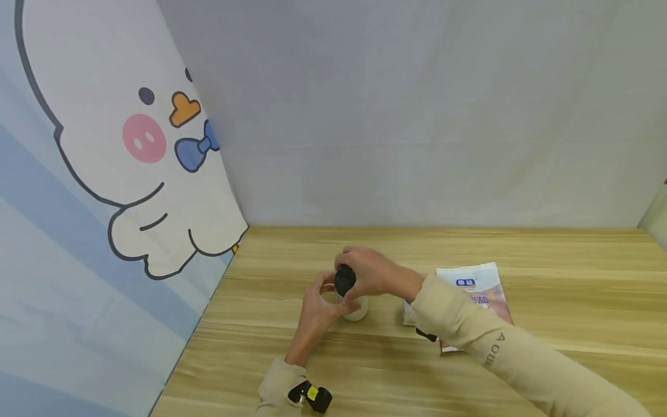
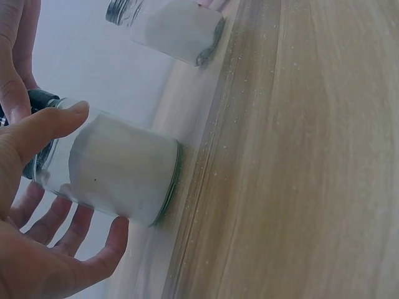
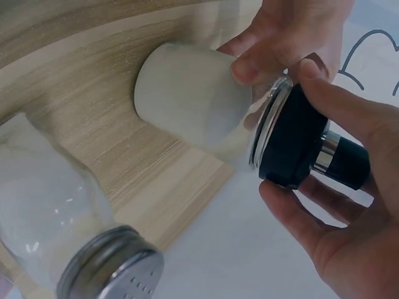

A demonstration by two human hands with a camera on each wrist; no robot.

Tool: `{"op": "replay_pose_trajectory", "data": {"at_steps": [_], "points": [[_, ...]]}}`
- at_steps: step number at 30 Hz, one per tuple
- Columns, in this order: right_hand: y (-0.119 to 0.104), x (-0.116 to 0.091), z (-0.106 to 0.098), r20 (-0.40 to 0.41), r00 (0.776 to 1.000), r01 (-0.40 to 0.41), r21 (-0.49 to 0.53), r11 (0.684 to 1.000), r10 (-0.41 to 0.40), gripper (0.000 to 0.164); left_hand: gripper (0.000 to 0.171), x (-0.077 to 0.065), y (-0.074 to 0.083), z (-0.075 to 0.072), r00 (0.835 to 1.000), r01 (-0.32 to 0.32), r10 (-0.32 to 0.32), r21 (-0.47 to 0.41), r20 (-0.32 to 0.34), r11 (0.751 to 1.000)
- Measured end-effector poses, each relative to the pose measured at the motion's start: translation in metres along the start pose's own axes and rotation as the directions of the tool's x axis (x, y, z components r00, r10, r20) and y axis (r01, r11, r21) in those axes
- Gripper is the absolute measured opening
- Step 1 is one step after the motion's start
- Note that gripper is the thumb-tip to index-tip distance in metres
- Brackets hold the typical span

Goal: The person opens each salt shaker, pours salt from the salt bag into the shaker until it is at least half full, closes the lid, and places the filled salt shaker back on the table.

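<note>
A clear glass jar (image 2: 124, 171) of white grainy stuff stands upright on the table. My left hand (image 1: 319, 307) holds it, the thumb near the neck and the fingers curved round the far side. On the jar's mouth sits a black lid (image 3: 293, 137) with a knob and a silver band. My right hand (image 1: 372, 272) grips this lid from above, thumb and fingertips about its rim. Beside the jar stands a glass shaker (image 3: 50, 199) with a perforated metal cap (image 3: 115, 265), white contents inside. In the head view the right sleeve mostly hides that side.
A printed bag (image 1: 482, 289), white and pinkish with blue lettering, lies under the right forearm. White grains (image 2: 234, 115) are scattered over the wooden table (image 1: 573, 301). A grey backdrop (image 1: 391, 116) rises behind, and a cartoon-printed curtain (image 1: 104, 145) borders the left side.
</note>
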State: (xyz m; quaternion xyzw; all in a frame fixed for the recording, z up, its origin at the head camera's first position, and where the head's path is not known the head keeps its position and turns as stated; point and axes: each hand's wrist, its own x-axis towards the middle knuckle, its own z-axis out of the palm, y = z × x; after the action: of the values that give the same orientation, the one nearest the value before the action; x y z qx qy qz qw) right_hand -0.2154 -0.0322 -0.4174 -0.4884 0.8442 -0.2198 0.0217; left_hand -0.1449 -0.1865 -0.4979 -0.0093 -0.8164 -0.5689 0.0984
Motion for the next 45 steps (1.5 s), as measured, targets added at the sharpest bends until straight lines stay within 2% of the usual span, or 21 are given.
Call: {"op": "replay_pose_trajectory", "data": {"at_steps": [5,9,12,16,20,23,27,31,33,35,41,45], "points": [[-0.003,-0.001,0.001,0.002,0.999,-0.036,-0.037,0.999,0.036,0.055,0.06,-0.005,0.015,-0.001,1.0,-0.017,0.017,-0.019,0.005,1.0],[-0.004,-0.003,-0.002,0.04,0.999,0.008,0.007,1.0,-0.009,0.057,0.058,-0.01,0.03,-0.004,1.0,0.012,-0.011,-0.034,0.03,0.999],[-0.005,-0.003,-0.004,0.053,0.999,0.004,0.042,0.999,-0.006,0.055,0.058,-0.012,0.033,-0.005,0.999,0.026,-0.025,-0.037,0.039,0.999],[-0.007,-0.005,-0.004,0.038,0.998,-0.06,0.008,0.998,0.059,0.054,0.058,-0.012,0.034,-0.006,0.999,0.018,-0.017,-0.027,0.04,0.999],[-0.011,-0.006,-0.003,0.046,0.998,-0.055,0.031,0.998,0.053,0.055,0.057,-0.011,0.032,-0.007,0.999,0.021,-0.02,-0.026,0.037,0.999],[-0.013,-0.006,-0.001,0.029,0.998,-0.063,0.03,0.998,0.062,0.053,0.06,-0.007,0.017,-0.007,0.999,0.028,-0.027,-0.016,0.029,0.999],[-0.016,-0.006,0.002,-0.005,0.996,-0.087,-0.047,0.995,0.087,0.057,0.063,-0.002,-0.001,-0.006,0.999,0.032,-0.032,0.005,0.014,0.999],[-0.016,-0.007,0.002,0.014,0.998,-0.063,0.0,0.998,0.063,0.057,0.063,-0.002,-0.001,-0.005,0.999,0.033,-0.033,0.012,0.015,0.999],[-0.016,-0.006,0.001,0.023,0.997,-0.068,0.011,0.998,0.068,0.052,0.062,-0.002,0.0,-0.005,0.999,0.037,-0.037,0.016,0.013,0.999],[-0.016,-0.005,0.002,0.02,0.996,-0.083,-0.009,0.996,0.083,0.048,0.061,-0.003,0.0,-0.006,0.999,0.039,-0.039,0.021,0.013,0.999],[-0.019,-0.005,0.003,0.036,0.993,-0.108,-0.047,0.993,0.11,0.048,0.063,-0.004,0.0,-0.006,0.999,0.049,-0.049,0.007,0.016,0.999],[-0.02,-0.006,0.003,0.012,0.992,-0.126,-0.073,0.989,0.127,0.048,0.063,-0.003,0.001,-0.005,0.999,0.046,-0.046,0.006,0.021,0.999]]}}
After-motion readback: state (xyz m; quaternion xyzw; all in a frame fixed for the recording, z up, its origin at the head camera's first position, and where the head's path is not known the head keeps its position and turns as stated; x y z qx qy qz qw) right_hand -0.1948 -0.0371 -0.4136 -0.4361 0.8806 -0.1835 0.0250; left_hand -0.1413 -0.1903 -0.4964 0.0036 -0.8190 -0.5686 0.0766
